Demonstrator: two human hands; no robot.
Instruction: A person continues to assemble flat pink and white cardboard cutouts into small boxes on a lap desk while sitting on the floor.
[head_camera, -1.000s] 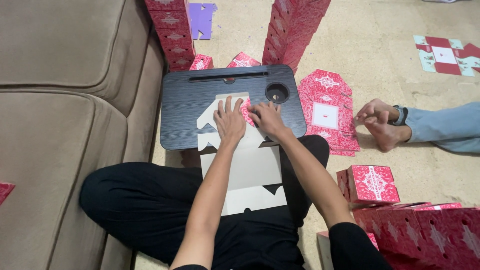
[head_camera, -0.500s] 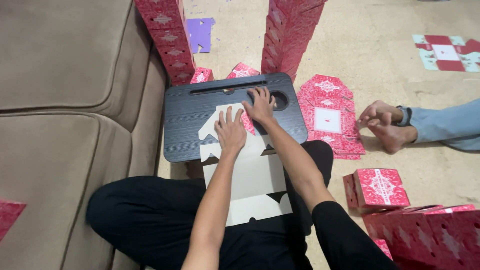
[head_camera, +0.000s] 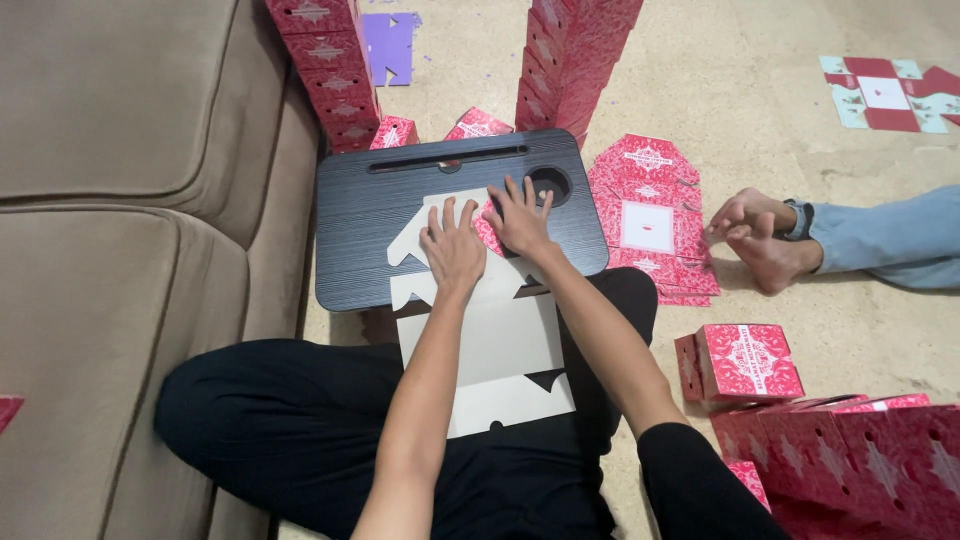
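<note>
- Head view shows your left hand (head_camera: 452, 250) flat, fingers spread apart, pressing the white side of the flat box blank (head_camera: 480, 330); it grips nothing.
- Your right hand (head_camera: 520, 218) lies just beside it, fingers splayed, pinning a folded red flap (head_camera: 488, 232) down.
- That blank rests partly on the dark lap desk (head_camera: 370, 230) and hangs over your lap.
- Likely risk: uneven pressure could skew the crease, or the overhanging end could pull the blank off the desk.
- Stacks of finished red boxes (head_camera: 575, 55) stand near; a wide elbow could topple them.
</note>
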